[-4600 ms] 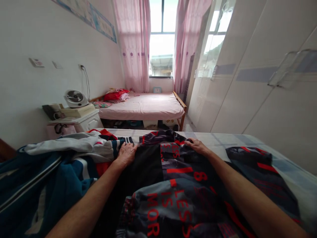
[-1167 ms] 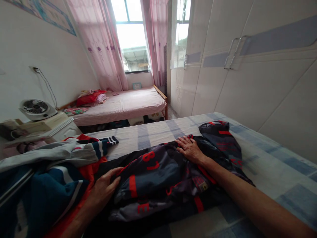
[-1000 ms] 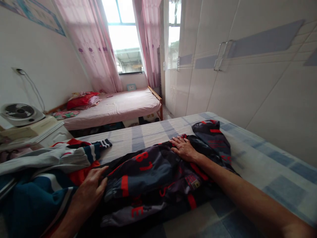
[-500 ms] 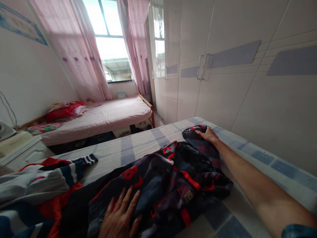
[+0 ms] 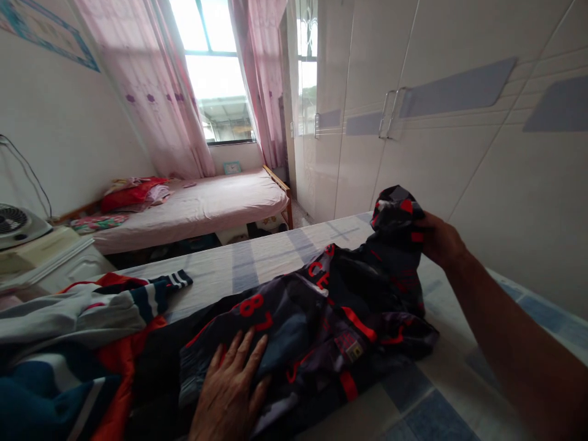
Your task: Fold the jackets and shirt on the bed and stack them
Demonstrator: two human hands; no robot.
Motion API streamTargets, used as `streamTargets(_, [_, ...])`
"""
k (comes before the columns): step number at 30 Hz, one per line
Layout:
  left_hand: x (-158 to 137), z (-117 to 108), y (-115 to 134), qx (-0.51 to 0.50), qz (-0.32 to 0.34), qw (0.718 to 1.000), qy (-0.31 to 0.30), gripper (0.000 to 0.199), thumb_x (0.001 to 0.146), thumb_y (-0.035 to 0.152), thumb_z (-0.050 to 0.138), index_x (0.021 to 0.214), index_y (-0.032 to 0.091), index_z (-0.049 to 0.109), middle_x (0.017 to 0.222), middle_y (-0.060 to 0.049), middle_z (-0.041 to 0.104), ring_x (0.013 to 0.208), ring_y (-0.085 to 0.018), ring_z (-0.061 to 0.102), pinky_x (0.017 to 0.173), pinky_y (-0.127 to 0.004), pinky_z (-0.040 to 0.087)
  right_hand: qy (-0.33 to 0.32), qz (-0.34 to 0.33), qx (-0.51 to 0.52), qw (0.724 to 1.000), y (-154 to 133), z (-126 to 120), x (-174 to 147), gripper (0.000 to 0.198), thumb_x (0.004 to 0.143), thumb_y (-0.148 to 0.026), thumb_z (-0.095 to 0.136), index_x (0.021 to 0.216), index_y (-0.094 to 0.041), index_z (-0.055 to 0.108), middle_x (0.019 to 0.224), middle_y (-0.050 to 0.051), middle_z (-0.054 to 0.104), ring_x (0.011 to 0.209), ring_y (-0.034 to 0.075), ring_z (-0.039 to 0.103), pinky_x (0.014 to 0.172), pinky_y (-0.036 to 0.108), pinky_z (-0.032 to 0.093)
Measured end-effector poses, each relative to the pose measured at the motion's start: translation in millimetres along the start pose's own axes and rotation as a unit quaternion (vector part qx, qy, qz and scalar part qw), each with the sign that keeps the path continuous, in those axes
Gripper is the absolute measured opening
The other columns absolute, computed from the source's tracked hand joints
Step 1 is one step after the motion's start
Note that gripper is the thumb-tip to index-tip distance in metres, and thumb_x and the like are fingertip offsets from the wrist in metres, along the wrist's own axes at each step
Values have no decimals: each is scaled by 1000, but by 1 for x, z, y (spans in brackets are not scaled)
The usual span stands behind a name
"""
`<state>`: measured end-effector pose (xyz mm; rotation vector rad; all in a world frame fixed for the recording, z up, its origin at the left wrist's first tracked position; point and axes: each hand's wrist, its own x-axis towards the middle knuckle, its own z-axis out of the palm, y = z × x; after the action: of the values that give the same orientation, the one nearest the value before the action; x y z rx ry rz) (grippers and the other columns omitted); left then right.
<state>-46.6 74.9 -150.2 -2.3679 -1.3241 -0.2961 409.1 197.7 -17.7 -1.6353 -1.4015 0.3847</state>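
Observation:
A dark jacket (image 5: pixel 294 318) with red lettering and red stripes lies spread on a bed with a blue-and-white checked sheet (image 5: pixel 245 269). My left hand (image 5: pixel 234 380) rests flat on its near left part, fingers spread, just below the red number. At the far right my right hand (image 5: pixel 441 239) is closed around a bunched end of the same jacket, lifted off the sheet; some of its fingers are hidden behind the cloth. Beside the jacket on the left lies a heap of grey, teal and orange clothing (image 5: pixel 82 318).
A second bed with a pink sheet (image 5: pixel 220 202) stands under the window, with red bedding (image 5: pixel 133 195) on it. White wardrobes (image 5: pixel 427 165) line the right side. On the left, a small fan (image 5: pixel 21 223) sits on a white cabinet (image 5: pixel 59 263).
My right hand has raised the jacket's far end off the sheet and moved it slightly right. My left hand stays flat on the jacket. The view has shifted a little.

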Motion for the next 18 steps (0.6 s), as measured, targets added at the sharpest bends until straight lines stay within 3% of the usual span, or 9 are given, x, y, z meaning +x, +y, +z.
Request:
streamTargets(2, [-1,1,0,-19,-15,1000,-11,52,85,39,48,135,27,46,141,-7,45,123,-30,50,94,-50,47,-84,-53,30,995,-19,-1,-18,48,88,-15,28,130,-11,52,114,13,66,96,20,64,84,33,46])
streamTargets(4, [-1,1,1,-33,-25,999,-21,52,85,39,49,135,28,46,141,-7,45,124,-30,49,96,-50,45,-157,-124,22,980,-31,12,-40,46,86,-22,37,129,-19,54,129,8,58,115,23,55,97,37,42])
streamTargets(8, [1,-3,2,-45,-31,998,-32,52,84,39,50,135,27,47,140,-8,46,124,-31,49,96,-52,44,-194,-218,-105,951,-24,67,-91,50,89,-38,43,138,-28,43,150,2,31,139,26,24,112,50,19])
streamTargets(10, [2,-4,3,-48,-32,998,-35,51,85,39,49,135,27,47,140,-8,47,124,-31,49,96,-51,44,-263,-232,-160,923,-15,90,-111,52,88,-44,45,137,-29,44,148,4,35,139,28,23,111,54,17])
streamTargets(12, [3,-5,4,-51,-36,997,-38,51,85,38,49,134,27,48,140,-8,47,124,-31,48,97,-51,44,-321,-238,-170,901,-9,100,-120,48,89,-46,43,132,-26,51,142,5,45,135,28,32,111,51,22])
streamTargets(14, [3,-5,4,-60,-41,996,-44,51,84,37,51,134,27,48,140,-8,47,125,-31,48,97,-52,44,-306,-228,-141,914,-7,93,-117,45,94,-42,32,122,-23,60,132,6,56,128,23,44,109,42,30])
streamTargets(16, [3,-8,4,-77,-49,995,-51,51,83,35,52,133,27,49,140,-8,47,125,-31,48,98,-53,43,-208,-191,-142,949,-2,75,-105,47,95,-40,25,114,-21,63,124,7,61,120,20,52,104,37,36])
streamTargets(18, [5,-15,4,-100,-62,992,-50,48,83,34,51,131,26,51,139,-9,49,125,-31,48,98,-53,43,-88,-113,-208,968,11,54,-93,47,91,-44,30,114,-19,61,125,11,60,119,24,52,102,39,37])
